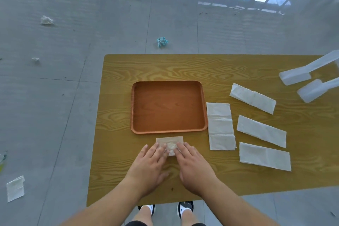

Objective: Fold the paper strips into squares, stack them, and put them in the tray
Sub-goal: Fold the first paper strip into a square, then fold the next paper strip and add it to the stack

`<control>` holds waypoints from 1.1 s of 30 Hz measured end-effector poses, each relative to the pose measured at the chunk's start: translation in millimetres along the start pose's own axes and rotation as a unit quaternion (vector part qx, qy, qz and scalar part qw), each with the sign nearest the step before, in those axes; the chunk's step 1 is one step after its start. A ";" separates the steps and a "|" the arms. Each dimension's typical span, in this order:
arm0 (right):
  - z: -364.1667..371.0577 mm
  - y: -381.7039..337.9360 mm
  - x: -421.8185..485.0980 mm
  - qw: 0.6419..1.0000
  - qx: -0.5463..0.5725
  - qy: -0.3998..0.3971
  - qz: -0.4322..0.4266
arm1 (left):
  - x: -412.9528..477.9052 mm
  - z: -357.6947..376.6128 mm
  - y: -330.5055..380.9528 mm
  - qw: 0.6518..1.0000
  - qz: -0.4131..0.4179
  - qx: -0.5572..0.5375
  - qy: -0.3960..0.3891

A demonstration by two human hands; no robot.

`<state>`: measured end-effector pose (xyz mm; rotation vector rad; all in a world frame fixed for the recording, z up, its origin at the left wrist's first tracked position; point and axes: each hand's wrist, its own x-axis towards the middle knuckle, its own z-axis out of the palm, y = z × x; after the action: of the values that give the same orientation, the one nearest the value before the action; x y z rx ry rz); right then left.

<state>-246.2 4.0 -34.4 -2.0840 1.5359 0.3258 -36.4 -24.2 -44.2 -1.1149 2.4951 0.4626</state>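
A folded paper piece (169, 142) lies on the wooden table just in front of the brown tray (134, 108), which holds nothing. My left hand (148, 167) and my right hand (194, 169) lie flat side by side, fingertips pressing down on the near part of that paper. Several unfolded white paper strips lie to the right: one (221, 126) beside the tray, one (252, 98) farther back, one (261, 130) in the middle and one (265, 156) nearest me.
Two translucent white plastic pieces (310, 79) rest at the table's far right. Crumpled paper (162, 41) and scraps (15, 188) litter the grey floor to the left and behind. My shoes (185, 207) show below the near table edge.
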 end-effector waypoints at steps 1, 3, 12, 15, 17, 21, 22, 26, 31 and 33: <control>-1.7 -2.6 3.9 1.000 -0.003 -0.001 0.011 | 3.1 -1.1 -1.9 1.000 -0.002 -0.002 -0.014; -6.2 -5.6 9.5 1.000 -0.001 -0.006 0.024 | 7.9 -10.2 -3.7 1.000 0.004 -0.003 -0.029; -13.4 77.3 -31.0 0.970 0.060 0.078 0.222 | 49.5 -57.0 39.3 0.993 0.078 -0.063 0.061; 3.4 92.7 -62.2 0.987 0.053 0.050 0.144 | 73.3 -65.3 64.4 0.993 0.056 -0.079 0.062; 14.8 105.2 -86.4 0.994 0.049 0.035 0.090 | 87.5 -64.8 79.8 0.994 0.012 -0.092 0.061; 21.1 144.7 -123.9 0.999 0.013 0.034 0.021 | 104.8 -53.2 105.6 0.996 -0.037 -0.076 0.040; 20.6 153.6 -130.3 0.999 0.003 0.038 0.014 | 107.5 -49.4 112.6 0.998 -0.021 -0.052 0.029; 21.2 176.3 -144.1 0.998 -0.019 0.053 0.020 | 110.5 -38.6 136.1 1.000 -0.017 0.010 0.003; 18.1 165.9 -133.8 0.994 0.066 0.046 0.079 | 86.4 -26.1 143.7 0.979 -0.191 -0.068 0.030; 17.3 156.8 -123.7 0.992 0.082 0.045 0.081 | 75.5 -21.4 142.6 0.952 -0.265 -0.143 0.053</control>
<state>-431.7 79.8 -31.0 -1.8756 1.7294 0.1585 -195.8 8.6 -39.1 -1.8946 2.1213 0.6247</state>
